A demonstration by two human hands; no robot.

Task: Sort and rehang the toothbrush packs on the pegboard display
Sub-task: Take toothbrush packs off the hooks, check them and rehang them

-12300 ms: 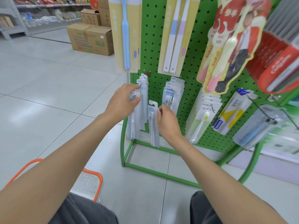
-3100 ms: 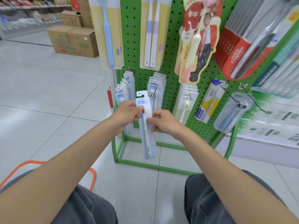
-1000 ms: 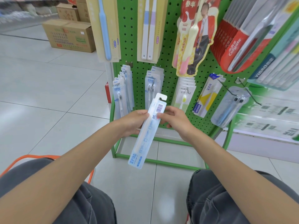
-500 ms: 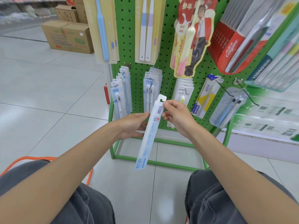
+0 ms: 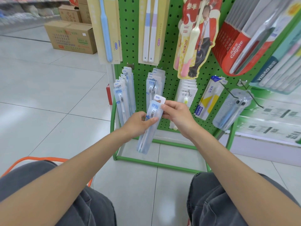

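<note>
One toothbrush pack (image 5: 154, 110) sits at the centre of the frame, tilted with its hang tab to the upper right, off every hook and just in front of the green pegboard (image 5: 170, 75). Two hands hold it: the left hand (image 5: 136, 124) grips its middle, thumb curled across the front, and the right hand (image 5: 177, 115) pinches the upper right edge with bent fingers (image 5: 166, 106). The hands and the pack cover the lower ends of the twin-brush packs (image 5: 154, 85) and the white packs (image 5: 187, 92). The bottom row carries five groups: those two, a stack of matching blue-white packs (image 5: 123, 101) on the left, a yellow-and-white pack (image 5: 209, 98) and a clear blister pack (image 5: 231, 110). A large cardboard box (image 5: 71, 38) stands at the upper left, and an orange basket (image 5: 32, 159) shows at the lower left.
</note>
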